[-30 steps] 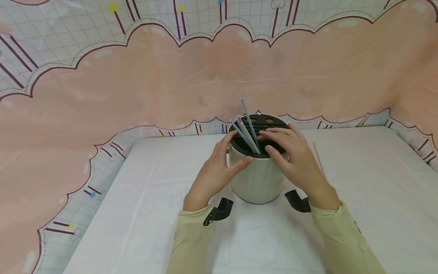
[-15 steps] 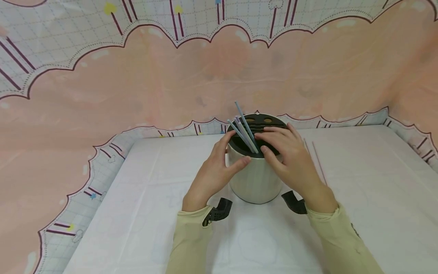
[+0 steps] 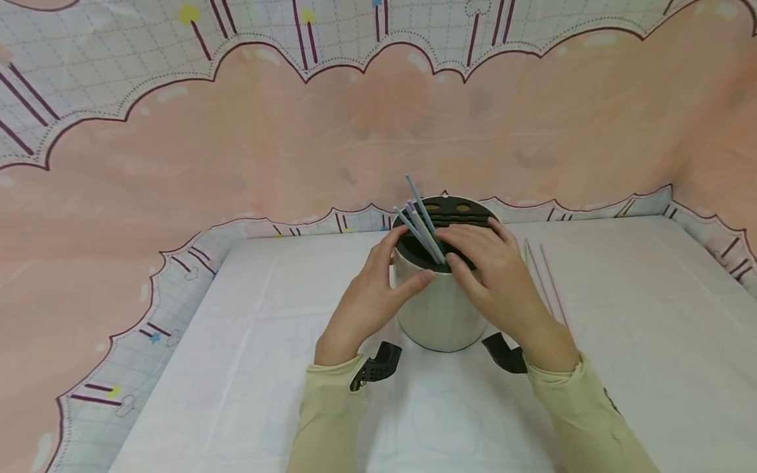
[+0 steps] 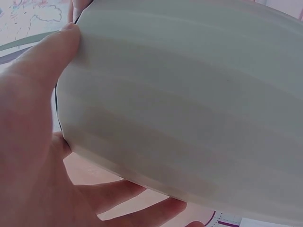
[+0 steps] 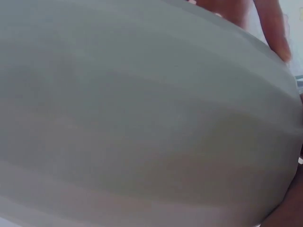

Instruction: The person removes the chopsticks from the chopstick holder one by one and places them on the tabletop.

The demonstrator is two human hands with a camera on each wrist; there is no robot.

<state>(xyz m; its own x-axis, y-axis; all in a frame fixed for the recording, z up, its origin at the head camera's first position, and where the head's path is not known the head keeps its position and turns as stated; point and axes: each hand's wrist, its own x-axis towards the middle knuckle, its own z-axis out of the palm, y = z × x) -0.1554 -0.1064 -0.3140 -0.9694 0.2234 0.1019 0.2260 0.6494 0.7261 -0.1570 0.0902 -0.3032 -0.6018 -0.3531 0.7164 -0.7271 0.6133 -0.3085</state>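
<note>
A round off-white utensil holder (image 3: 443,315) with a black slotted top stands on the table. Thin blue and lilac sticks (image 3: 418,231) lean left out of its opening. My left hand (image 3: 368,297) grips the holder from the left, thumb at the front rim and fingers around the side; the left wrist view shows this hand (image 4: 28,123) against the wall. Over the right part of the opening lies my right hand (image 3: 497,279), its fingertips right by the sticks and its thumb at the near rim. In the right wrist view, the holder's wall (image 5: 142,118) fills most of the picture.
Two thin pinkish sticks (image 3: 554,289) lie on the white-covered table (image 3: 272,368) to the right of the holder, beyond my right forearm. A peach patterned cloth (image 3: 355,144) hangs behind the table and runs along its left side.
My right hand has slid left across the opening towards the sticks, and the tallest blue stick has tipped further left. More of the pinkish sticks on the table now shows. My left hand keeps its place.
</note>
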